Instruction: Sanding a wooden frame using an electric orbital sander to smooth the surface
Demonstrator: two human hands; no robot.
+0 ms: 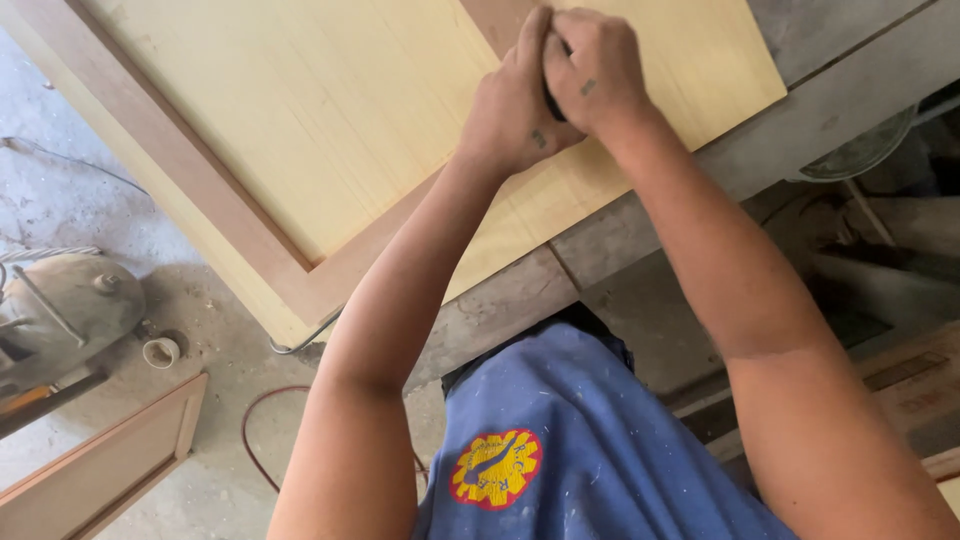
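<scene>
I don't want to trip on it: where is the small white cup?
In the head view, the small white cup lies on the concrete floor at the left, beside the grey machine and below the wooden panel.

Single head-worn view, close, steeply down over wooden panel (300, 110) on workbench (760, 140).

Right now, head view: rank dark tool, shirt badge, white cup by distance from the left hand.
1. Dark tool: gripped between left hand and right hand, on the panel.
2. Shirt badge: below, on the blue shirt.
3. White cup: far left, on the floor; not much farther than the badge.
</scene>
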